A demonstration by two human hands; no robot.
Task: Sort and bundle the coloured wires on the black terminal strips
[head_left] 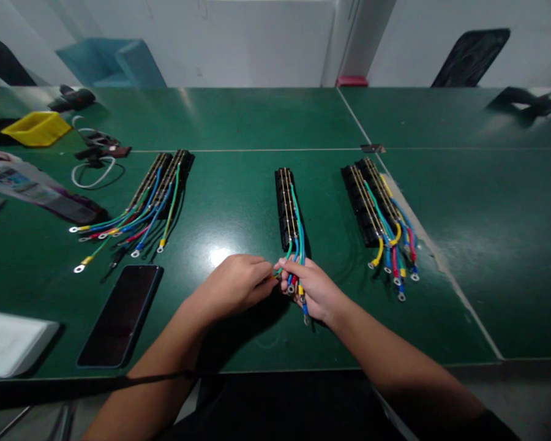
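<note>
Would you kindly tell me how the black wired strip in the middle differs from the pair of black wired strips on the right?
The middle strip lies alone, while the right pair is two strips side by side. The middle strip's wires are gathered in the right hand, whereas the right pair's wires lie unheld on the green table. Both are black, with brass-coloured bars and coloured wires ending in ring terminals.

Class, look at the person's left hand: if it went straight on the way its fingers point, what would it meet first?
The left hand would most likely meet the right hand first, then the coloured wires it holds, though depth between them is hard to judge.
</note>
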